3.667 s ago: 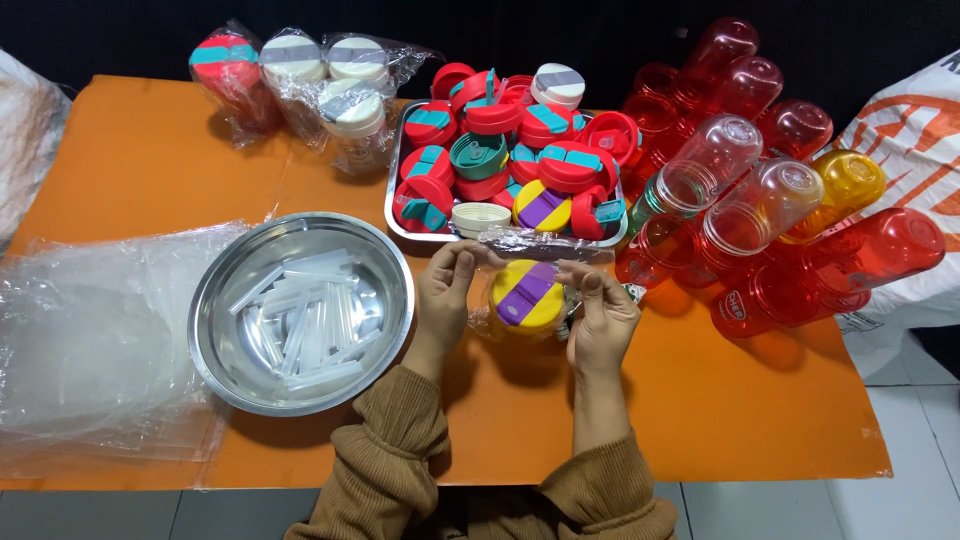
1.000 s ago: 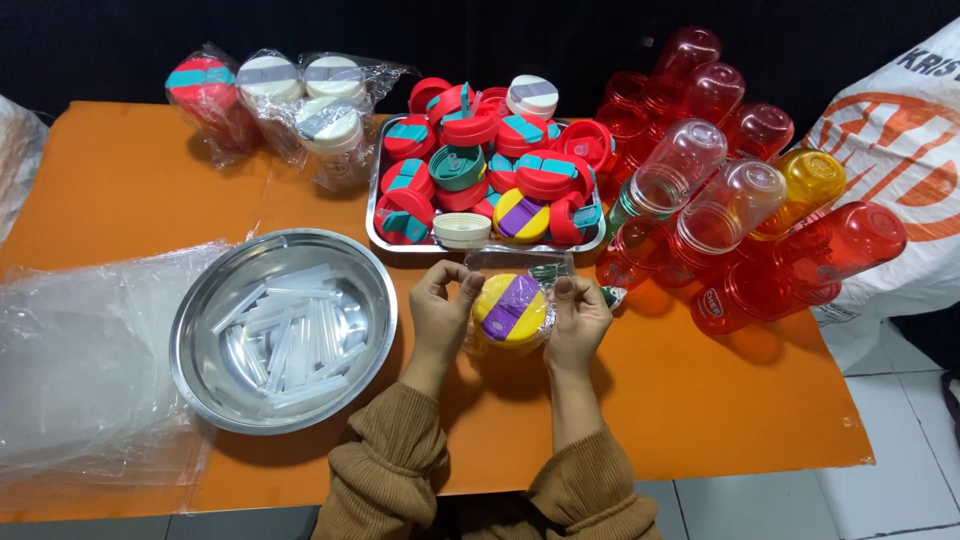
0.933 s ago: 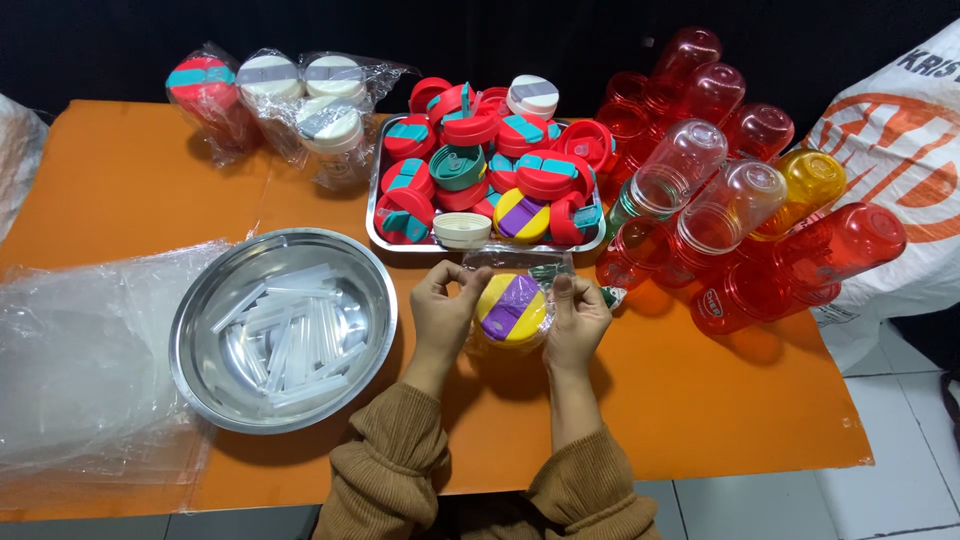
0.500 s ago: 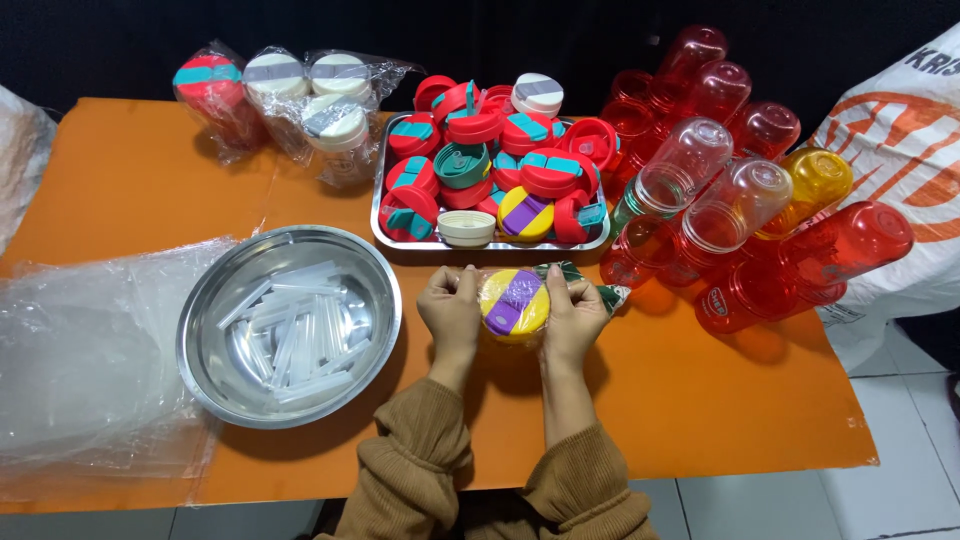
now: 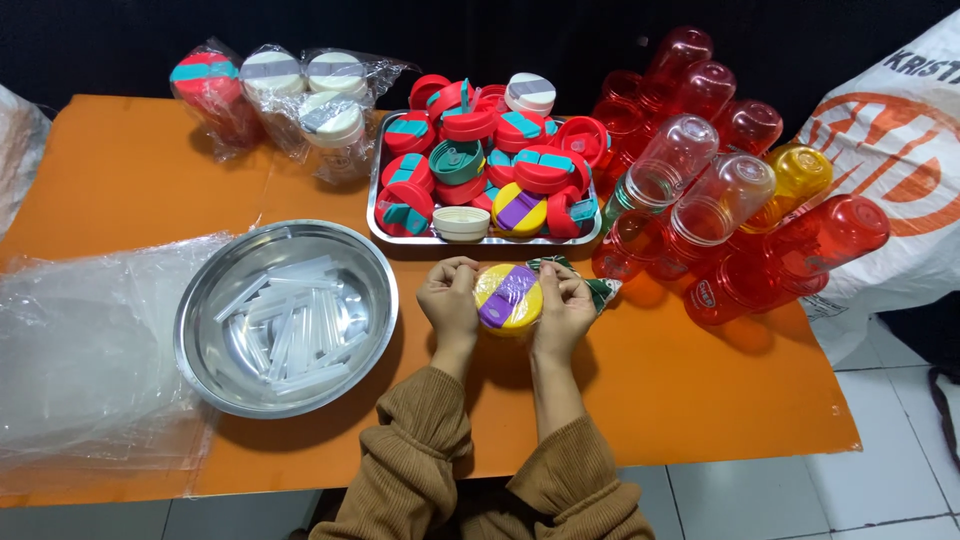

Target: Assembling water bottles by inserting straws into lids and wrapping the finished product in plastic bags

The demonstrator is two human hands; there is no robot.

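Both hands grip 1 round yellow plastic lid with a purple band [image 5: 508,298], wrapped in clear film, just above the orange desk [image 5: 130,170] near the middle of the view. The left hand [image 5: 450,300] closes on the lid's 9 o'clock edge, fingers curled over the rim; the right hand [image 5: 565,305] closes on its 3 o'clock edge the same way. A small green and white patterned packet [image 5: 600,290] pokes out from behind the right hand at 3 o'clock, lying on the desk. Brown knitted sleeves [image 5: 425,440] cover both forearms.

At 12 o'clock from the lid, near it, sits a rectangular steel tray [image 5: 385,225] heaped with red, teal, cream and yellow round lids [image 5: 480,160]. At 9 o'clock, just beside the left hand, stands a round steel bowl [image 5: 215,385] holding short clear plastic tubes [image 5: 280,325]. Crumpled clear plastic sheeting [image 5: 90,350] lies beyond the bowl, farther out at 9 o'clock. At 2 o'clock lies a pile of translucent red, clear and amber plastic bottles [image 5: 710,190] on their sides, mouths toward the tray. At 11 o'clock, well apart from the hands, clear bags of red and cream lidded containers [image 5: 290,95] rest at the desk's far edge. A white and orange woven sack [image 5: 900,170] lies at 3 o'clock past the bottles.
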